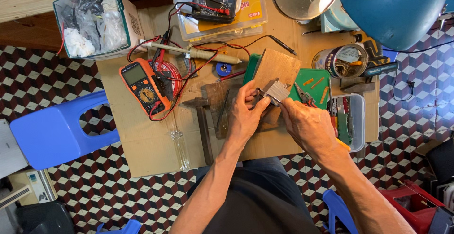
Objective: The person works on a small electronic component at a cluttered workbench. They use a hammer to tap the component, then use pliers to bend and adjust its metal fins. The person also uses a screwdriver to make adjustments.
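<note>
Cardboard-covered worktop (142, 139), mid-frame: a small grey metal block (275, 91) is pinched between both hands, left hand (243, 115) and right hand (307, 125) fingers closed on it, long axis tilted upper-right.

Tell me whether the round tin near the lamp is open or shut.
Open. The round tin has no lid on it, and small bits of hardware show inside through its top.

Your two bare forearms reached away from you and converged at the middle. Your left hand (243, 115) curled with its fingers bent inward, and your right hand (307, 125) sat just beside it, fingers pinched toward the left.
</note>
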